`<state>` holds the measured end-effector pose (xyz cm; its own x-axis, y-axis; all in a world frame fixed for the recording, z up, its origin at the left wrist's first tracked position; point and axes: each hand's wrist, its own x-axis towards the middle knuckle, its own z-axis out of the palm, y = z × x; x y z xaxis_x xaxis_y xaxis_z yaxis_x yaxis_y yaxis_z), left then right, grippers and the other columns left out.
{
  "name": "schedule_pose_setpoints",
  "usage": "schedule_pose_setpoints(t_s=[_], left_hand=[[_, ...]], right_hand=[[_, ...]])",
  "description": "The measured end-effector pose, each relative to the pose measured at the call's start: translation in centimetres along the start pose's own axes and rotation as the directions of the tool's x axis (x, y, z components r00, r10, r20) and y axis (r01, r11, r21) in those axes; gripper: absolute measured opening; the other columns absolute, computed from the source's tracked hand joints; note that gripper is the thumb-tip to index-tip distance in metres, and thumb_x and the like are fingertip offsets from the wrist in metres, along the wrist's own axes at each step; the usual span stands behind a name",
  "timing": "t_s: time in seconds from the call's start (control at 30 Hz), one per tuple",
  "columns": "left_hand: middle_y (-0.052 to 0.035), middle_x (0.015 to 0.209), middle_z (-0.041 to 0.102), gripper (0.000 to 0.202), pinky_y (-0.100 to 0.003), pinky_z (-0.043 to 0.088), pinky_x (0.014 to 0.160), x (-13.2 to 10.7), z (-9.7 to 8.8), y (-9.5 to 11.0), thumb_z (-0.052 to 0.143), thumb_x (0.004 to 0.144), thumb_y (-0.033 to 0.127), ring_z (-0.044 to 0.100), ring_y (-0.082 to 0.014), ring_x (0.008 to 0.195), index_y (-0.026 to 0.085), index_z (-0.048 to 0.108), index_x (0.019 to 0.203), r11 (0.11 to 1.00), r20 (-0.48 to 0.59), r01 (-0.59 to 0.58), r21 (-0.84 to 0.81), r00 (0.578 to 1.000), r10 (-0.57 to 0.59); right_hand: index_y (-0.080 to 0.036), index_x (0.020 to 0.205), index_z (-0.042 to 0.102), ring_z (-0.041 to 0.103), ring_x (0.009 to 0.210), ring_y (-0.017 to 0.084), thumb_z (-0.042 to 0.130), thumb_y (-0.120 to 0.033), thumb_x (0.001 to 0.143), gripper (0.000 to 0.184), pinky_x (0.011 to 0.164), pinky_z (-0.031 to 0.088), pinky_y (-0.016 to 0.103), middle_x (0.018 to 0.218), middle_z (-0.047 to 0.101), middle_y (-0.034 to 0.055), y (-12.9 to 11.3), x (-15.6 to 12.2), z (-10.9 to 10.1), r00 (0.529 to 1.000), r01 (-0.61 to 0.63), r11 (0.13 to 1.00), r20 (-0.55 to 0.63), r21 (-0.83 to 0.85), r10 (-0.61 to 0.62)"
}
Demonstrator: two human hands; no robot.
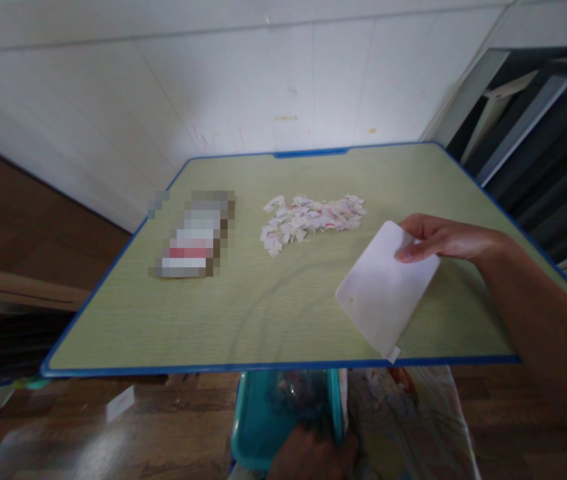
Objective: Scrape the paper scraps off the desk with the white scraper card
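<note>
Right hand: fingers pinched on the upper corner of a white plastic scraper, thumb on top, other fingers behind it. The scraper hangs tilted over the table, toward the table's near right part. Its lower corner is close to the table's front edge, with one small paper scrap clinging there.

Pile of torn paper scraps: on the table's middle, beyond the scraper and apart from it. Bare tabletop lies between them.

Left hand: below the table's front edge, at the right rim of a teal bin. It is dim and cut off, so I cannot tell its grip.

A blurred-out flat item lies on the table's left part. A loose paper slip lies on the floor below the table's front edge.
</note>
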<state>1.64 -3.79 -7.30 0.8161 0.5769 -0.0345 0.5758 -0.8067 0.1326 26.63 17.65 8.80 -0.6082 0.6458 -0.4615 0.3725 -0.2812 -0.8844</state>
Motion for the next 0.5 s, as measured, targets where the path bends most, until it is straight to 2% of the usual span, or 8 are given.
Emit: schedule_pose_setpoints(t_s=[0.27, 0.37, 0.5], left_hand=[[0.0002, 0.051, 0.056, 0.019, -0.028, 0.040, 0.030, -0.05, 0.05, -0.12, 0.047, 0.071, 0.020, 0.050, -0.0189, 0.037, 0.020, 0.050, 0.089, 1.000, 0.136, -0.002, -0.004, 0.991, 0.003], [-0.0008, 0.055, 0.057, 0.021, -0.027, 0.042, 0.035, -0.04, 0.14, -0.18, 0.046, 0.072, 0.020, 0.052, -0.0183, 0.041, 0.021, 0.049, 0.093, 1.000, 0.156, -0.004, -0.001, 0.988, 0.004], [-0.0010, 0.057, 0.058, 0.023, -0.027, 0.043, 0.037, -0.15, 0.22, -0.11, 0.045, 0.073, 0.020, 0.054, -0.0181, 0.045, 0.020, 0.047, 0.096, 1.000, 0.175, -0.006, -0.011, 0.984, 0.008]], right_hand=[[-0.013, 0.068, 0.066, 0.058, 0.049, 0.014, 0.064, -0.025, 0.057, 0.017, 0.043, 0.044, 0.020, 0.060, 0.064, 0.0039, 0.41, -0.28, -0.70, 0.989, 0.071, 0.997, -0.132, 0.001, -0.070], [-0.013, 0.071, 0.066, 0.058, 0.048, 0.013, 0.064, -0.025, 0.058, 0.018, 0.044, 0.044, 0.020, 0.063, 0.065, 0.0038, 0.37, -0.16, -0.64, 0.993, 0.053, 0.999, -0.105, 0.008, -0.052], [-0.014, 0.077, 0.064, 0.059, 0.051, 0.012, 0.062, -0.024, 0.061, 0.019, 0.047, 0.045, 0.019, 0.068, 0.065, 0.0033, 0.35, -0.05, -0.45, 1.000, 0.031, 0.999, 0.004, 0.012, -0.031]])
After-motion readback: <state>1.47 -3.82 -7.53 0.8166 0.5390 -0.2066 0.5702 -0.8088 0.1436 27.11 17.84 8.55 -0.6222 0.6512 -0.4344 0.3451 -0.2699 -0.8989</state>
